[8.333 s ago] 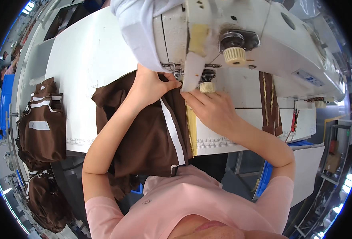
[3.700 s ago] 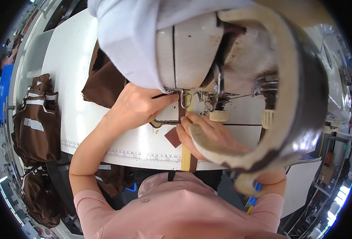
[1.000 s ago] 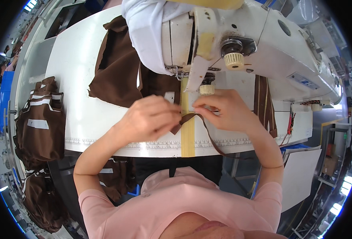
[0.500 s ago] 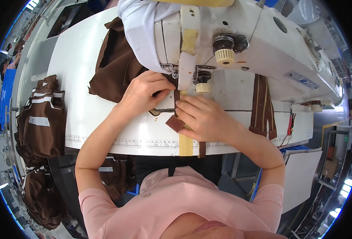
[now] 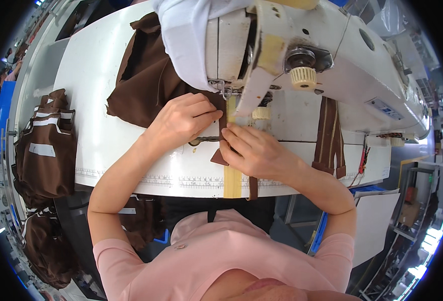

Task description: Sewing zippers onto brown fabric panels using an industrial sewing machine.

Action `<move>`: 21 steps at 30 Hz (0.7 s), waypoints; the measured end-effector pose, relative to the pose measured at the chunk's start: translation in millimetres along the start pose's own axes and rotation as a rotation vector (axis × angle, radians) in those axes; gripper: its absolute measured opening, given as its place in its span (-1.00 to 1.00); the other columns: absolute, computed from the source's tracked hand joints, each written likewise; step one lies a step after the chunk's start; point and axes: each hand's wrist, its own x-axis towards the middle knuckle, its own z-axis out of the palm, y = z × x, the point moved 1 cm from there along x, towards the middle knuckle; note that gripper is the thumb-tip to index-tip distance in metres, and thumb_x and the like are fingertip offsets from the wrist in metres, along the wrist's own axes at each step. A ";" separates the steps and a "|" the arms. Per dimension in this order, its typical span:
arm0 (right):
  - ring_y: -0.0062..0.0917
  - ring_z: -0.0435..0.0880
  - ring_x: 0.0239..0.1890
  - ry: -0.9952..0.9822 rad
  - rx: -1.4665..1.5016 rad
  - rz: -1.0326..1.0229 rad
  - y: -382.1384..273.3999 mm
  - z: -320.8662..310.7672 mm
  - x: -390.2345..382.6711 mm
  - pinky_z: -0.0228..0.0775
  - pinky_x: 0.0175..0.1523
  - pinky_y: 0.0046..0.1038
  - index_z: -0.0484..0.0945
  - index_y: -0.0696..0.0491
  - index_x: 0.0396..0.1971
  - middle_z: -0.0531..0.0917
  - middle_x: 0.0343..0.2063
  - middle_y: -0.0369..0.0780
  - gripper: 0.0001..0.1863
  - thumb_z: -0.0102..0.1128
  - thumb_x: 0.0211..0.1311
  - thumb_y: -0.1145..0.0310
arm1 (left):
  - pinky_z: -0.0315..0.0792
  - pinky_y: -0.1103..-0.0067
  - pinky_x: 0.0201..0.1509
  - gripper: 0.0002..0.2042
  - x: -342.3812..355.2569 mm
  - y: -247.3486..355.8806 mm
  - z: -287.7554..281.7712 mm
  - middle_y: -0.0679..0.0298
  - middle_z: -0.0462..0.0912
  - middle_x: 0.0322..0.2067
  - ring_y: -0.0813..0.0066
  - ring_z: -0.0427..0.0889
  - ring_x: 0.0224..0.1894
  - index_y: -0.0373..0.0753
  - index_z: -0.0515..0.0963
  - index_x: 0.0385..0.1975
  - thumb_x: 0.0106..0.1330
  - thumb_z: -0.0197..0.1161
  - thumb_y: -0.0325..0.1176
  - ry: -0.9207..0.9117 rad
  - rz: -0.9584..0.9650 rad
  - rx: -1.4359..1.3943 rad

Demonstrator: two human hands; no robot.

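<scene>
Holding a brown zip between curled hands

Between the two hands the zip runs straight, its narrow brown tape edged with gold-coloured metal teeth. The right hand, fingers bent nearly closed, grips it; a brown tape end shows below that hand. The left hand is curled, fingertips together at the zip's left edge; whether they pinch it I cannot tell. Beyond the left hand spreads creased brown cloth.

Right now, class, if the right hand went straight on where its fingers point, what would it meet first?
Likely the brown zipper tape close by the right hand; the left hand appears beyond it, though depth is unclear.
</scene>
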 end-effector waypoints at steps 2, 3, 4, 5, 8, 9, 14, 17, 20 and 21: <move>-0.31 0.63 -0.14 0.007 0.013 -0.018 0.8 2.8 -1.2 0.50 -0.05 -0.43 0.54 0.18 -0.42 0.63 -0.29 -0.07 -0.78 0.19 -0.13 0.41 | 0.51 0.55 -0.39 -0.79 -0.2 -0.5 0.0 0.29 0.54 -0.50 0.42 0.56 -0.38 -0.33 0.64 -0.43 -0.16 0.29 -0.52 -0.003 0.008 0.002; -0.28 0.62 -0.16 0.022 0.028 -0.031 1.5 3.2 -1.6 0.50 -0.05 -0.41 0.53 0.19 -0.45 0.62 -0.31 -0.04 -0.77 0.18 -0.17 0.40 | 0.52 0.55 -0.37 -0.78 0.1 -0.7 0.4 0.29 0.55 -0.49 0.42 0.57 -0.37 -0.34 0.63 -0.43 -0.16 0.27 -0.51 -0.013 0.019 0.006; -0.28 0.62 -0.16 0.019 0.028 -0.038 1.6 2.2 -0.8 0.50 -0.05 -0.41 0.53 0.19 -0.45 0.62 -0.31 -0.04 -0.77 0.18 -0.17 0.40 | 0.52 0.55 -0.37 -0.78 -0.3 -0.7 0.0 0.29 0.55 -0.49 0.42 0.57 -0.37 -0.34 0.63 -0.43 -0.16 0.27 -0.51 -0.007 0.014 0.008; -0.31 0.63 -0.14 -0.003 0.032 -0.028 2.0 0.3 0.0 0.50 -0.06 -0.44 0.54 0.18 -0.42 0.63 -0.29 -0.07 -0.77 0.19 -0.15 0.40 | 0.54 0.55 -0.36 -0.77 -0.3 -0.6 -0.2 0.27 0.57 -0.46 0.41 0.58 -0.35 -0.34 0.63 -0.42 -0.17 0.26 -0.51 0.001 0.015 -0.001; -0.33 0.64 -0.13 -0.034 0.040 -0.021 2.5 -2.9 0.9 0.51 -0.07 -0.46 0.56 0.17 -0.40 0.64 -0.26 -0.10 -0.77 0.21 -0.12 0.41 | 0.56 0.56 -0.34 -0.75 -0.1 -1.3 1.4 0.25 0.61 -0.41 0.40 0.59 -0.31 -0.35 0.63 -0.41 -0.19 0.25 -0.52 0.018 0.023 -0.019; -0.33 0.64 -0.13 -0.042 0.045 -0.020 2.7 -3.5 1.6 0.51 -0.07 -0.46 0.56 0.17 -0.39 0.63 -0.26 -0.10 -0.77 0.21 -0.11 0.41 | 0.57 0.56 -0.33 -0.74 0.0 -1.8 1.5 0.24 0.62 -0.39 0.40 0.60 -0.29 -0.36 0.62 -0.41 -0.20 0.25 -0.52 0.024 0.032 -0.031; -0.35 0.64 -0.11 -0.066 0.023 0.040 3.8 -2.5 4.9 0.51 -0.08 -0.46 0.56 0.16 -0.36 0.63 -0.23 -0.12 -0.76 0.22 -0.10 0.41 | 0.56 0.55 -0.32 -0.77 3.7 -8.2 -3.1 0.24 0.63 -0.37 0.37 0.61 -0.30 -0.33 0.64 -0.40 -0.15 0.27 -0.56 0.003 -0.001 -0.034; -0.36 0.63 -0.07 -0.043 0.065 0.149 7.6 -0.5 9.9 0.50 -0.08 -0.45 0.58 0.15 -0.32 0.63 -0.19 -0.12 -0.75 0.21 -0.09 0.46 | 0.56 0.51 -0.29 -0.81 6.3 -13.1 -8.3 0.23 0.64 -0.36 0.31 0.61 -0.31 -0.32 0.64 -0.40 -0.07 0.26 -0.57 -0.034 -0.072 -0.058; -0.31 0.57 -0.03 -0.035 0.307 0.388 12.0 -2.3 4.6 0.43 0.00 -0.38 0.58 0.15 -0.26 0.61 -0.17 -0.10 -0.70 0.13 -0.10 0.54 | 0.55 0.47 -0.25 -0.82 4.0 -18.5 -9.6 0.22 0.64 -0.35 0.28 0.61 -0.30 -0.33 0.64 -0.40 -0.06 0.24 -0.57 -0.047 -0.128 -0.120; -0.26 0.52 -0.03 -0.062 0.495 0.567 14.4 -1.9 -0.4 0.37 0.06 -0.32 0.57 0.16 -0.22 0.60 -0.16 -0.08 -0.66 0.07 -0.11 0.59 | 0.54 0.45 -0.23 -0.82 2.0 -20.7 -9.0 0.22 0.64 -0.34 0.27 0.61 -0.30 -0.34 0.63 -0.40 -0.05 0.22 -0.57 -0.055 -0.132 -0.113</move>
